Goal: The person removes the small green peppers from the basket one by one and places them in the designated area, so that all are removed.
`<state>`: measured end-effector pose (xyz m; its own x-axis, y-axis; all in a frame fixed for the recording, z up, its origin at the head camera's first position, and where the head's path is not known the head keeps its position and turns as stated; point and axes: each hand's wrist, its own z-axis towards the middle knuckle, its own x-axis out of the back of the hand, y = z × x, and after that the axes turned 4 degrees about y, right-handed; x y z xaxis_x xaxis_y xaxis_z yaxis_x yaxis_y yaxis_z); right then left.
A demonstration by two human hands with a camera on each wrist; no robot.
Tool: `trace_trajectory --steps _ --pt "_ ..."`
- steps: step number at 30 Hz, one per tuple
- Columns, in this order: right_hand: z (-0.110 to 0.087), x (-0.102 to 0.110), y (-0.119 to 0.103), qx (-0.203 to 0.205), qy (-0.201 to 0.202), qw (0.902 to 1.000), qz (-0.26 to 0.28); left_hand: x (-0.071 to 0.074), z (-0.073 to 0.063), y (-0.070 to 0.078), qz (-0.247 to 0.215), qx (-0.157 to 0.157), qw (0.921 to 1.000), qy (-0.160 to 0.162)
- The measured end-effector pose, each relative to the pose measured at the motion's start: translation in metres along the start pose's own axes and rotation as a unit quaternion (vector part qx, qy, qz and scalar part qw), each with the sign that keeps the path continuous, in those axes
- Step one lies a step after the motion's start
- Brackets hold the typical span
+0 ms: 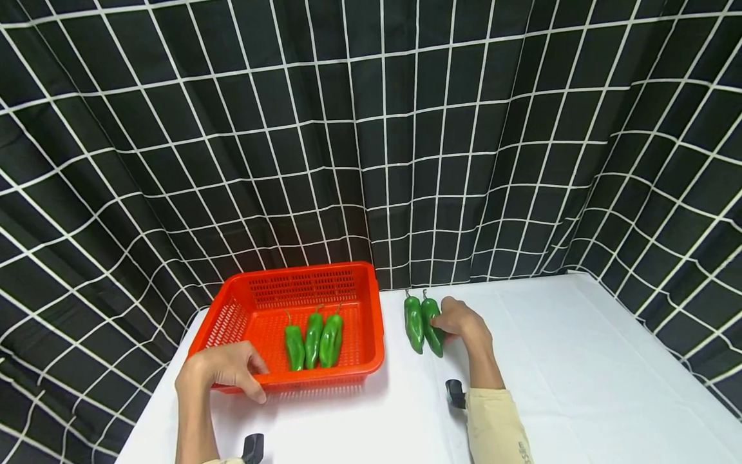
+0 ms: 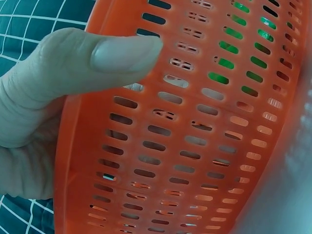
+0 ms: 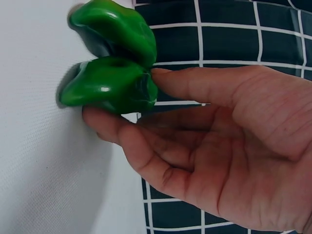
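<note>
A red perforated plastic basket [image 1: 375, 322] stands on the left of the table with three green peppers [image 1: 313, 338] lying side by side in it. My left hand [image 1: 220, 368] grips its front rim near the left corner. In the left wrist view the thumb [image 2: 126, 54] lies against the outer wall [image 2: 73, 146], and the fingers behind the rim are mostly hidden. To the right of the basket, two more green peppers lie together on the table. My right hand [image 1: 466, 325] pinches the right-hand pepper [image 3: 105, 87] between thumb and fingers. The other pepper [image 1: 413, 320] touches it on the left.
The table has a white cloth [image 1: 556, 361]. A dark curtain with a white grid [image 1: 429, 161] hangs close behind the basket and peppers and along both sides. A small black device [image 1: 456, 393] sits at my right wrist.
</note>
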<state>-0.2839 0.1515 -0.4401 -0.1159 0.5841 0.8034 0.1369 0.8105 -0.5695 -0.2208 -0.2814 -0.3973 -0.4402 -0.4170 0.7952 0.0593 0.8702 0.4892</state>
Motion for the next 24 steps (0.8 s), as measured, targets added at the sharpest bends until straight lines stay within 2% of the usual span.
trace_trajectory --steps 12,19,24 --pt "-0.001 0.0 -0.002 -0.005 0.007 0.9999 -0.006 0.0 0.0 0.001 0.004 0.015 0.9998 0.007" --pt "-0.005 0.005 -0.002 -0.004 0.008 0.9999 -0.014 0.0 -0.001 0.001 -0.003 0.012 0.9999 0.004" --pt "-0.007 0.012 -0.007 0.007 0.023 0.9993 -0.029 0.0 -0.001 0.001 -0.003 0.003 1.0 0.002"
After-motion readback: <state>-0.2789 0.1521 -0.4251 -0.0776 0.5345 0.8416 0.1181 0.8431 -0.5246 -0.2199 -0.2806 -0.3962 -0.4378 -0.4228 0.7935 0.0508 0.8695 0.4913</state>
